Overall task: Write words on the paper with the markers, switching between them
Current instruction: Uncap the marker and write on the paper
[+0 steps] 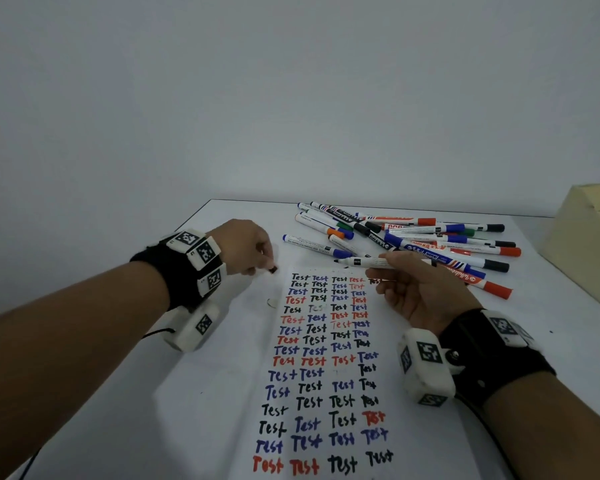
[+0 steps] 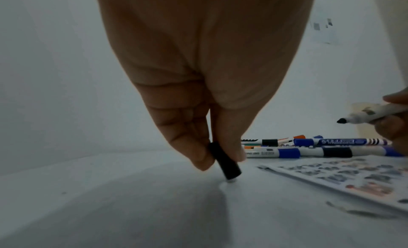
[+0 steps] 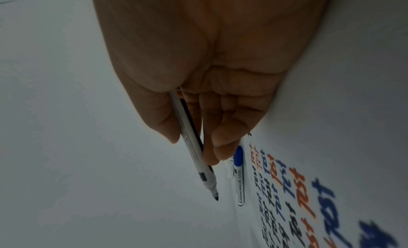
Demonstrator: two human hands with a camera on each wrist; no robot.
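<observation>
A white paper (image 1: pixel 326 358) covered with rows of "Test" in black, blue and red lies on the table. My right hand (image 1: pixel 416 292) holds an uncapped black marker (image 1: pixel 368 262) above the paper's top edge, its tip pointing left; the same marker (image 3: pixel 194 147) shows in the right wrist view, as does the paper (image 3: pixel 309 190). My left hand (image 1: pixel 246 247) is left of the paper and pinches the black cap (image 2: pixel 224 162), whose lower end touches the table. The cap (image 1: pixel 273 269) barely shows in the head view.
A pile of several markers (image 1: pixel 413 237) with blue, black, red and green caps lies behind the paper. A wooden box (image 1: pixel 589 247) stands at the right edge. The table's far edge (image 1: pixel 257 201) meets a plain wall. A blue-capped marker (image 3: pixel 238 175) lies by the paper's top.
</observation>
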